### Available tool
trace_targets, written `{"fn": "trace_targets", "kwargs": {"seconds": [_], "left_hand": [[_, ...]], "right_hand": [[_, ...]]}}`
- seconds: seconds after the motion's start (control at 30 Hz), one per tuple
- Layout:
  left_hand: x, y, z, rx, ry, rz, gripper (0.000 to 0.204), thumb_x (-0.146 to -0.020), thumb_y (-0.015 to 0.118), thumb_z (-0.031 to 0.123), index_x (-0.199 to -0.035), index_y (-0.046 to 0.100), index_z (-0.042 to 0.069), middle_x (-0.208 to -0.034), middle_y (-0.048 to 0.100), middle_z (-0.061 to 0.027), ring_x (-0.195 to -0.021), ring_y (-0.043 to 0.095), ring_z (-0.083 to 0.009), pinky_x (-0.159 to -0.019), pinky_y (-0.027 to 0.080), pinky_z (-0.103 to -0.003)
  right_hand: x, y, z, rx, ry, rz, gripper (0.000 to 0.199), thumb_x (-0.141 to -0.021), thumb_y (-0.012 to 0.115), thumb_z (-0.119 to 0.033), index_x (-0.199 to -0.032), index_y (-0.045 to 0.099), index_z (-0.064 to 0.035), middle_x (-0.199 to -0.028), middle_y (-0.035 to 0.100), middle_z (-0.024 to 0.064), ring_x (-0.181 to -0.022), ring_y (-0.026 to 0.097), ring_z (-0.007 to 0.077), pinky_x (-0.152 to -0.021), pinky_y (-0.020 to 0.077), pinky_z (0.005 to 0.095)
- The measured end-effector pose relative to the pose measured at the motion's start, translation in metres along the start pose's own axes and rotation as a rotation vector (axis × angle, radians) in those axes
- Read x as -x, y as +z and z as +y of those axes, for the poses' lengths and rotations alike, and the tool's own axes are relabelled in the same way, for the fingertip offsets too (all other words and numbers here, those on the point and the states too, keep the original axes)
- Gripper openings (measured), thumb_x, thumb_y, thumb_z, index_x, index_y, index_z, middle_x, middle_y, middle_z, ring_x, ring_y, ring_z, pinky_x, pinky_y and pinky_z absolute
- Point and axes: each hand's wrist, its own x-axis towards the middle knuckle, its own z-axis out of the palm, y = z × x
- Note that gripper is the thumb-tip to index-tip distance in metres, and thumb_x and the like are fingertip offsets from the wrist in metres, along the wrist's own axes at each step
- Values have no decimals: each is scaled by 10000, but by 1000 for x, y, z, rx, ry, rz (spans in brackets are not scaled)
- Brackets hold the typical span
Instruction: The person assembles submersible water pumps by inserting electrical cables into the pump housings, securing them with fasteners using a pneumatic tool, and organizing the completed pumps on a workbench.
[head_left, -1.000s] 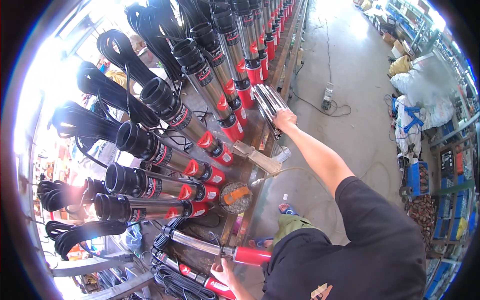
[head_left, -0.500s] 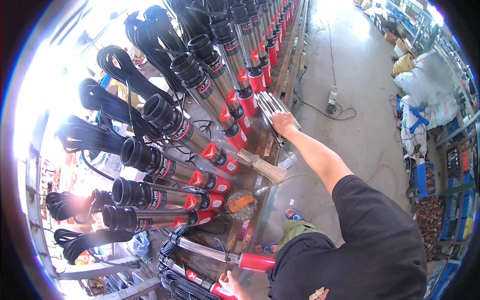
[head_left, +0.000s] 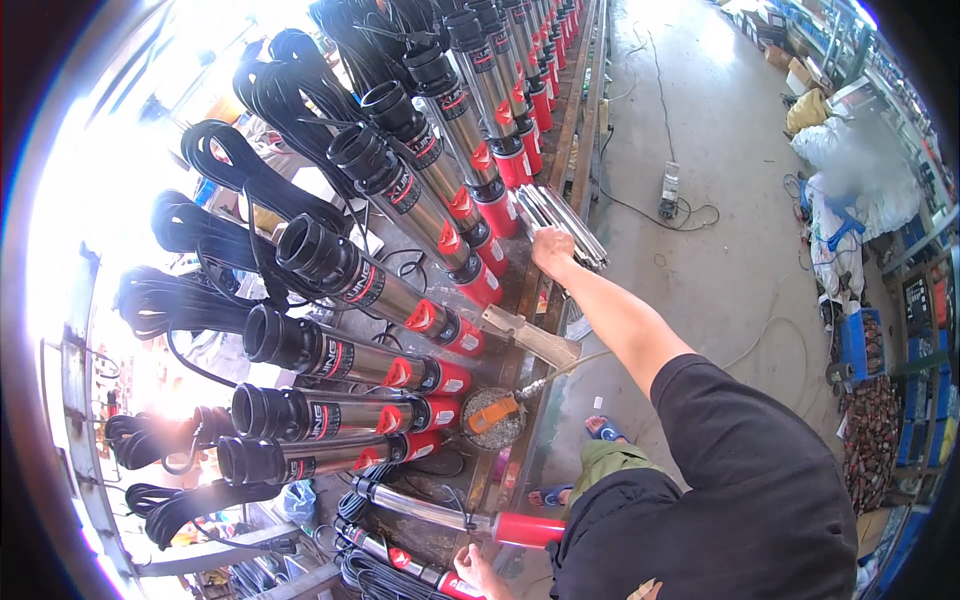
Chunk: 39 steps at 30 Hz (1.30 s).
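Note:
My right hand [head_left: 553, 250] is closed at the near end of a bundle of thin metal strips [head_left: 575, 225] on the bench edge. What its fingers hold, if anything, is hidden. Low in the view, my left hand [head_left: 480, 572] has its fingers curled in a pinch beside the red end of a lying pump [head_left: 400, 558]; I cannot make out anything between them. Just above that hand lies a silver pump tube [head_left: 425, 505] with a red end [head_left: 527, 530], angled across the bench.
Rows of steel pumps [head_left: 355, 275] with red bases lean along the bench, black cable coils [head_left: 180, 300] behind them. An orange tool [head_left: 495, 412] rests on a round tub of grey grains. A pale bracket [head_left: 530, 338] juts over the edge. Shelves with blue bins [head_left: 860, 345] line the right.
My right hand has shifted slightly left, from the middle of the metal strips to their near end. My left hand has moved a little rightward in the view, which has itself shifted slightly.

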Motion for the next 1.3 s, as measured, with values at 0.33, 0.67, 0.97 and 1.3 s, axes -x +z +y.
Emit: {"fn": "trace_targets", "kwargs": {"seconds": [0.33, 0.67, 0.97, 1.3], "left_hand": [[15, 13, 4, 88, -78, -33, 173, -918, 715, 172, -1030, 603, 103, -859, 601, -1, -711, 578, -121, -537, 458, -267], [12, 9, -12, 140, -100, -91, 159, -925, 695, 167, -1027, 589, 106, -840, 610, -12, -684, 576, -124, -533, 457, -282], [24, 15, 26, -1, 101, 70, 143, -915, 674, 113, -1028, 621, 44, -872, 625, -35, -727, 580, -146, -625, 479, -302], [154, 72, 266, -3, 600, -298, 316, -805, 756, 20, -1103, 654, -9, -993, 660, -73, -900, 630, -171, -794, 511, -291]], "right_hand": [[-9, -5, 35, -137, 217, 95, 293, -1002, 443, -217, -1118, 674, -81, -1259, 622, 148, -1141, 640, 298, -891, 549, 440], [-18, 3, 97, -99, 276, -58, 332, -859, 686, -343, -1068, 733, -89, -1118, 717, 149, -1053, 708, 308, -884, 579, 433], [-17, -33, 104, -65, 108, 30, 301, -837, 681, -344, -944, 746, -71, -992, 733, 172, -968, 727, 339, -837, 582, 446], [246, -98, -6, -1896, 384, -738, 182, -1028, 584, -159, -1160, 611, -36, -927, 680, 32, -759, 651, 124, -649, 549, 264]]}}
